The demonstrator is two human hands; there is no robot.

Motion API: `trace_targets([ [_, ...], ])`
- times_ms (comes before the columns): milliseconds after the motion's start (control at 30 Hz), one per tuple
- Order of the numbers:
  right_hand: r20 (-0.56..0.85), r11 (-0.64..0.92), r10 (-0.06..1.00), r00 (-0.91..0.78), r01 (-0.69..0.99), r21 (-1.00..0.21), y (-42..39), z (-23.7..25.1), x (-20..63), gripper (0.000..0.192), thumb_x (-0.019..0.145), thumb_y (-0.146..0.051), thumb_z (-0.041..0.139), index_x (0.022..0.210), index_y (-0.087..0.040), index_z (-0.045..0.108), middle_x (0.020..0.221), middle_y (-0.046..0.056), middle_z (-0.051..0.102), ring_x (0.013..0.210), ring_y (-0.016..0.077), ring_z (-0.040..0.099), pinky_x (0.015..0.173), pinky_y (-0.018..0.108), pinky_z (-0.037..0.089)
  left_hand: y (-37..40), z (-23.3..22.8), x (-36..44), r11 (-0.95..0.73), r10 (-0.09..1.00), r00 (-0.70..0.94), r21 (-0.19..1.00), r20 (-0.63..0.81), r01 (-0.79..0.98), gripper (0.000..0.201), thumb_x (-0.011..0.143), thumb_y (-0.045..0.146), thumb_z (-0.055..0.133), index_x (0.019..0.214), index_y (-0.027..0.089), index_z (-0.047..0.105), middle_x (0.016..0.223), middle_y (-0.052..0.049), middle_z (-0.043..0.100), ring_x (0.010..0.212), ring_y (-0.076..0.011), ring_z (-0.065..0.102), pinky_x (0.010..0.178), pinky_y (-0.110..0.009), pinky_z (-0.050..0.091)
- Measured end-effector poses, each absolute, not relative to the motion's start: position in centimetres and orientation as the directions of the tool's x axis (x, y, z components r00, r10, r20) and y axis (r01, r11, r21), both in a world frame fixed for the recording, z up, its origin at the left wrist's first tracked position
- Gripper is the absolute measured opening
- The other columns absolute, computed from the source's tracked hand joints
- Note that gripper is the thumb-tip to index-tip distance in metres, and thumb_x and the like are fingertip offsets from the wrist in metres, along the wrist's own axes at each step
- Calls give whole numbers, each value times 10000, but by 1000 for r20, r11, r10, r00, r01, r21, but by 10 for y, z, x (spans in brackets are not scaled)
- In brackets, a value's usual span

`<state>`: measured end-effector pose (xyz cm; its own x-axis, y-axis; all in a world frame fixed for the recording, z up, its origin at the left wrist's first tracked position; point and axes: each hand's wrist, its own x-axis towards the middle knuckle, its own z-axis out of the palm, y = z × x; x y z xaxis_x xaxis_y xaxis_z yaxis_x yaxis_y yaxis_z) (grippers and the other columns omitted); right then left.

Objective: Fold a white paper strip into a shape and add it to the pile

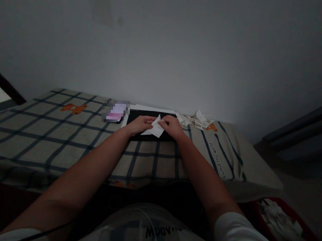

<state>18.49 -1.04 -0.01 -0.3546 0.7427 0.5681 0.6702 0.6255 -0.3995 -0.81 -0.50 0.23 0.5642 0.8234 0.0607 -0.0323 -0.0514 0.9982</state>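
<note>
Between my two hands is a folded sheet of white paper, with a pointed tip upward and a flap spreading down and to the left. My left hand grips its left side, thumb and fingers closed on it. On the other side, my right hand pinches the paper near its upper right edge. Both hands are just above a black flat board or folder, which lies over some white sheets. The exact folds under my fingers are hidden.
A checked cloth covers the table against the wall. A pile of folded white papers lies to the right. On the left is a phone-like object, blurred out. A red container with paper pieces stands low at the right.
</note>
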Motion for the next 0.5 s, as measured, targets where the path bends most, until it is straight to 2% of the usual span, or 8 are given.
trace_targets([
  [167, 547, 529, 808, -217, 677, -512, -11, 0, 181, 206, 767, -331, 567, 771, -153, 671, 780, 48, 645, 724, 143, 561, 672, 256, 410, -7, 5, -7, -19, 836, 549, 1000, 4, 22, 507, 617, 34, 597, 1105, 168, 602, 1029, -83, 665, 783, -137, 626, 711, -254, 465],
  [333, 483, 434, 867, -121, 657, -616, -13, 1, 177, 220, 745, -339, 576, 771, -149, 684, 739, 45, 656, 669, 146, 572, 602, 248, 399, -5, 3, -8, -16, 823, 568, 999, -3, 29, 500, 610, 38, 609, 1091, 175, 612, 1039, -73, 663, 799, -138, 624, 711, -249, 464],
  [500, 463, 420, 878, -124, 664, -618, -15, 3, 176, 221, 745, -326, 563, 761, -144, 686, 699, 34, 649, 636, 135, 561, 567, 234, 371, -2, 0, -8, -71, 830, 557, 996, 30, 52, 435, 635, 141, 653, 1069, 160, 626, 1012, -75, 670, 811, -148, 615, 720, -261, 459],
])
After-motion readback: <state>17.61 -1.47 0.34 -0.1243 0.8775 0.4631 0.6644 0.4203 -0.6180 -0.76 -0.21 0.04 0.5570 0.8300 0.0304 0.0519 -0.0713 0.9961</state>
